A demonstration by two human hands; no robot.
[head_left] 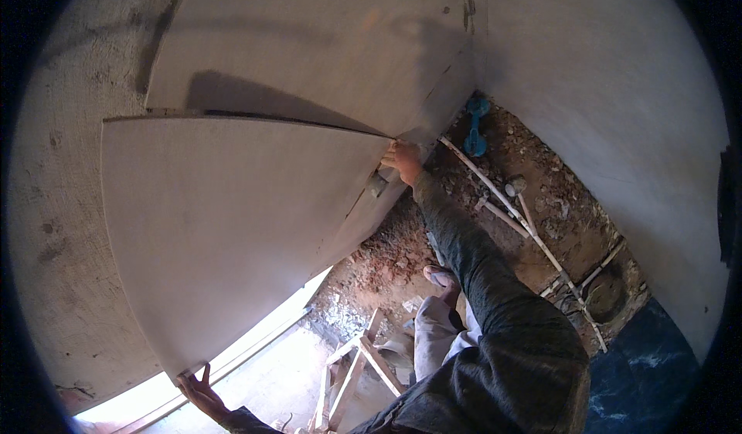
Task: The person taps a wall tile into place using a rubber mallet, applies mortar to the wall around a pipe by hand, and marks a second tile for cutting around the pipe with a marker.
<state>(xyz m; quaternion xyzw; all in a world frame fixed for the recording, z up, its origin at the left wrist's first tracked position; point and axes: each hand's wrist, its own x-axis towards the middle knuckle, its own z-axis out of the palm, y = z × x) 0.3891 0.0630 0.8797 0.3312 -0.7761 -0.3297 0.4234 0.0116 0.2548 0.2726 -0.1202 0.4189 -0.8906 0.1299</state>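
Note:
A large pale beige tile stands against the wall, just below another tile of the same colour, with a dark gap along their shared edge. My right hand grips the lower tile's upper right corner. My left hand holds the same tile at its lower left corner, thumb raised along the edge. A small pale chip or spacer shows below my right hand near a vertical joint.
Rubble covers the floor, crossed by white pipes. A blue tool, probably a suction lifter, lies in the corner. A wooden frame stands at the bottom. A pale wall rises on the right above dark blue tiles.

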